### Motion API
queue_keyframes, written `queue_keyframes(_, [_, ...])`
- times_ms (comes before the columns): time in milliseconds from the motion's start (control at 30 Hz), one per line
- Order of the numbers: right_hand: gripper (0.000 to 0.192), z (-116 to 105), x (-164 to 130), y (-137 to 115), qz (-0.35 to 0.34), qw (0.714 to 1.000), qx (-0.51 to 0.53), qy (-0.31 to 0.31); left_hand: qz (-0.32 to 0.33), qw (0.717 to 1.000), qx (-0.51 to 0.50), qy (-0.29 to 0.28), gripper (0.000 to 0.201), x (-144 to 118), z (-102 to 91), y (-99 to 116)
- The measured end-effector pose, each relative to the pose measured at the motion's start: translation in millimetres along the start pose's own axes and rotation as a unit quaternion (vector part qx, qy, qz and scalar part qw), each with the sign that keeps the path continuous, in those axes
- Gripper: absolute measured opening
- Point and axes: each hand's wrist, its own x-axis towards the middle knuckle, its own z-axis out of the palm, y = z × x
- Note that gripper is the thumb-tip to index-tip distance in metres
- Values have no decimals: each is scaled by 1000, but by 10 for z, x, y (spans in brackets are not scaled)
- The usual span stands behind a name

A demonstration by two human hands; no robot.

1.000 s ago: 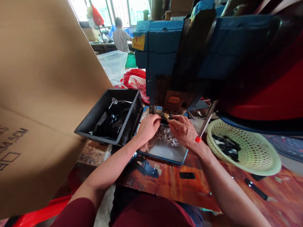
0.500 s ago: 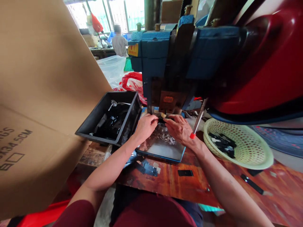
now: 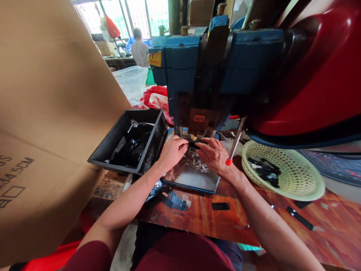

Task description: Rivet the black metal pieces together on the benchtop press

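Note:
A blue press [image 3: 183, 67] stands in front of me with its punch [image 3: 193, 137] directly over a small round metal die [image 3: 193, 150]. Between them lies a dark flat piece [image 3: 192, 144], mostly covered by my fingers. My left hand [image 3: 173, 151] pinches its left end, fingers closed. At the right end, the thumb and fingertips of my right hand [image 3: 213, 153] close on the same piece. Small shiny metal bits [image 3: 199, 165] are heaped on the metal plate [image 3: 194, 180] below the die.
On the left, a black bin [image 3: 152, 150] holds black pieces, beside a large cardboard sheet [image 3: 50, 94]. A pale green basket [image 3: 301, 173] with black pieces sits right. Loose black strips [image 3: 220, 206] lie on the wooden table [image 3: 203, 218]. A red-tipped lever [image 3: 236, 143] hangs above my right wrist.
Both hands stay at the die with the dark piece between them. The whole view has shifted slightly; the fingers have barely moved.

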Motion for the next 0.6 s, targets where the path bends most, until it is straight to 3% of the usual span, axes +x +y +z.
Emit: queue_keyframes(600, [39,-2,-32,-2,-16,999,-40,-13,9,1000,0,7,17,-28,11,-13])
